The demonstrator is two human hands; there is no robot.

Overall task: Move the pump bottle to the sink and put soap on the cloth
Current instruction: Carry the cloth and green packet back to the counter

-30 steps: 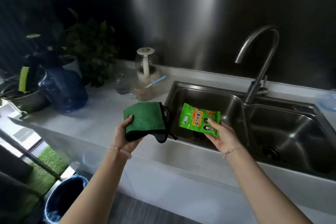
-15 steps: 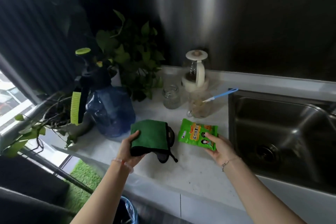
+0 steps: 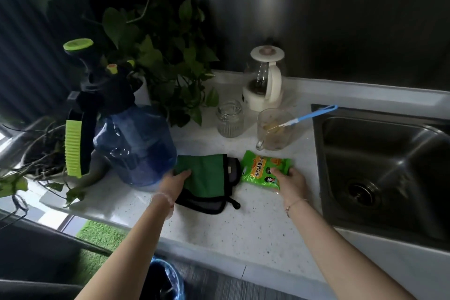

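Observation:
A green cloth point(image 3: 209, 178) with black trim lies on the white counter point(image 3: 255, 226), and my left hand point(image 3: 174, 184) grips its left edge. Right of it lies a green packet point(image 3: 264, 169), held at its lower right corner by my right hand point(image 3: 291, 184). A blue pump spray bottle point(image 3: 136, 143) with a black head and lime-green handle stands on the counter just left of the cloth, touching it. The steel sink point(image 3: 379, 168) is at the right.
Behind the cloth stand a ribbed glass jar point(image 3: 230, 119), a glass cup point(image 3: 274, 129) with a blue-handled brush point(image 3: 309, 115), a white-handled glass pot point(image 3: 265, 80) and a leafy plant point(image 3: 160, 56). A bin with a blue bag point(image 3: 163, 280) sits on the floor below.
Both hands have carried the cloth and the packet from over the sink leftward and lowered them onto the counter. The view has swung left, away from the tap.

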